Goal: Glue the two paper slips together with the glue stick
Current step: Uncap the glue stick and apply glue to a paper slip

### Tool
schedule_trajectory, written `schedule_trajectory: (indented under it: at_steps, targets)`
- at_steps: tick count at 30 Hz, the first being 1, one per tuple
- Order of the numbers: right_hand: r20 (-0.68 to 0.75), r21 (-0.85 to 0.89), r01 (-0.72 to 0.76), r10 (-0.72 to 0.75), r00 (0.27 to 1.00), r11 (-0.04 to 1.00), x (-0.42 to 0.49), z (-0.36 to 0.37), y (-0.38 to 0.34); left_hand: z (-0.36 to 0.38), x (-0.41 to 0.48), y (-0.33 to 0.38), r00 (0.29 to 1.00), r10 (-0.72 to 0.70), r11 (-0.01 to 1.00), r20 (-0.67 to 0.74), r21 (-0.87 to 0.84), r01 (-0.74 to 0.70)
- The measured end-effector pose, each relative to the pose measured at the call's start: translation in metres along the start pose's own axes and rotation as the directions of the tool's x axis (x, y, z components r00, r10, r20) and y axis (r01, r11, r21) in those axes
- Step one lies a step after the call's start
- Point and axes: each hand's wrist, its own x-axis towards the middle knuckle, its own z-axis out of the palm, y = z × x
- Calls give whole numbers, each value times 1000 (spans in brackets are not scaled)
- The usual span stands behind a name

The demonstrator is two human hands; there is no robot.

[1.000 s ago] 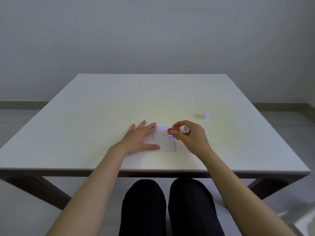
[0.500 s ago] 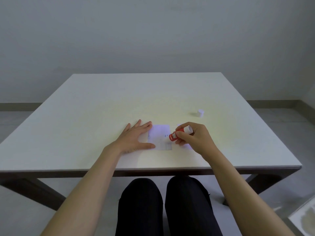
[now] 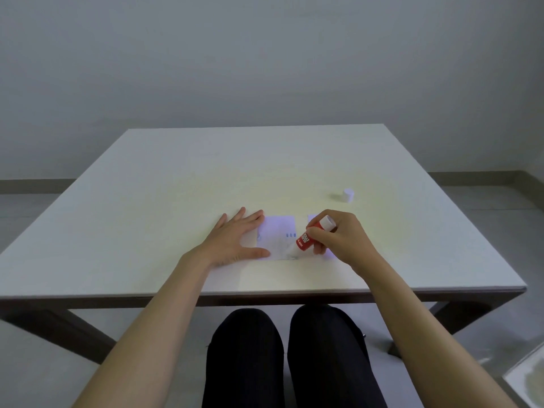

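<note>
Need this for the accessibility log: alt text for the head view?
The right hand presses a red glue stick onto a paper slip that the flat left hand steadies on a white table. A second slip and white cap lie right.

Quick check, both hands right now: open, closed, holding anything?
Left hand: open, flat, pressing on the paper slip.
Right hand: closed grip on the glue stick, tip down at the slip.

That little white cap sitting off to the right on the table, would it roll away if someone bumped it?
Probably not at first: the cap seems to stand on one flat end, so a nudge would likely just slide it. It looks small and light, so it would shift easily. Knocked onto its side, its round shape could let it roll across the smooth table.
</note>
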Motion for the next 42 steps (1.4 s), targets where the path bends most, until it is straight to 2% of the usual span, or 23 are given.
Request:
schedule_trajectory:
  at_steps: [3, 5, 10, 12, 16, 17, 21, 23, 25, 26, 28, 31, 33, 35, 37, 39, 40, 42]
  targets:
    - [-156, 19, 7, -4, 988, 1000, 12, 4, 1, 0, 0, -1, 1000, -3, 1000, 2, 1, 3]
    - [-203, 46, -15, 24, 979, 999, 18, 5, -1, -1, 1, -2, 1000, -4, 1000, 3, 0, 4]
    - [4, 46, 46, -46, 999, 998, 16, 21, -5, 1, 2, -4, 1000, -4, 1000, -4, 16, 4]
    - [-32, 87, 38, -36, 999, 995, 19, 28, -6, 1, 3, -3, 1000, -6, 1000, -2, 22, 6]
    - [-205, 78, 39, -22, 978, 996, 18, 38, -6, 1, 2, -3, 1000, -11, 1000, 4, 17, 11]
    - [-189, 67, 54, -40, 981, 996, 14, 41, -5, 1, 2, -3, 1000, -11, 1000, 2, 18, 11]
    - [20, 53, 124, -125, 992, 991, -5, 49, -2, 1, 1, -1, 1000, -18, 1000, -7, -3, 18]
    - [-17, 67, 93, -92, 996, 993, -7, 45, -1, 1, 1, -1, 1000, -22, 1000, -11, 5, 22]
    - [-131, 185, 29, -5, 991, 982, -7, 38, -1, 1, 1, 0, 1000, -21, 1000, -18, 9, 21]
    - [-161, 315, 2, 51, 986, 949, -9, 34, -1, 1, 0, 0, 999, -22, 1000, -24, 0, 22]
    - [-117, 619, -36, 137, 984, 784, -14, 28, -3, 2, 0, -1, 998, -38, 999, -42, -35, 37]
    - [11, 855, -124, 222, 975, 503, -25, 29, -4, 2, -1, 0, 994, -101, 991, -52, -91, 96]
    - [88, 919, -181, 264, 961, 351, -33, 34, -5, 0, -4, 2, 989, -146, 981, -25, -135, 141]
    - [148, 949, -216, 279, 949, 231, -40, 39, -7, -2, -6, 6, 994, -97, 975, -50, -205, 85]
    - [192, 963, -235, 277, 941, 130, -43, 43, -9, -4, -9, 16, 980, -63, 939, -188, -343, -5]
    - [226, 969, -244, 268, 937, 37, -41, 47, -14, -4, -12, 33, 926, -92, 899, -367, -430, -81]
    - [235, 970, -244, 260, 937, 5, -38, 48, -16, -4, -14, 42, 902, -99, 879, -420, -462, -119]
    - [232, 971, -238, 243, 942, -6, -33, 52, -20, -1, -17, 60, 893, -115, 823, -436, -545, -160]
